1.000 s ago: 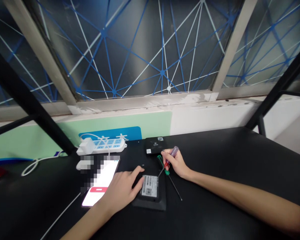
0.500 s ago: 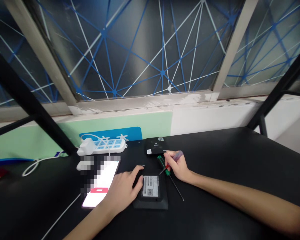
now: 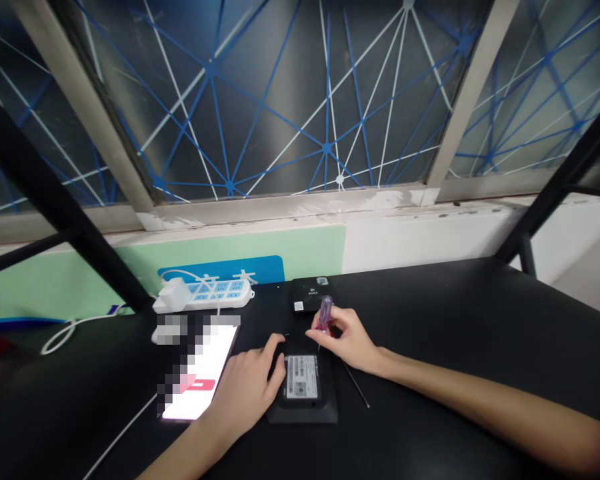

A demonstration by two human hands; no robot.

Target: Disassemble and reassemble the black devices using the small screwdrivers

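Note:
A black electronic box (image 3: 305, 407) with a white printed label lies on the black table, label side up. My left hand (image 3: 247, 380) rests at its left side, thumb and forefinger spread apart with their tips at the box's edge. A small pale bit shows by the forefinger tip, too small to name. My right hand (image 3: 353, 340) is closed around a screwdriver (image 3: 326, 312) with a clear purplish handle. The screwdriver stands nearly upright, its shaft pointing down at the far right part of the box. Beneath this hand lies a second screwdriver (image 3: 357, 387); its handle is hidden.
Behind the box lies another flat black box (image 3: 307, 290). A lit phone (image 3: 200, 390), partly blurred out, lies left of my left hand. A white power strip (image 3: 225, 293) with a plugged-in adapter stands along the wall. A white cable (image 3: 125, 430) crosses the left side.
My right hand has moved slightly left and tipped its screwdriver from slanted to nearly upright. It now covers the second screwdriver's green handle. My left hand has barely moved.

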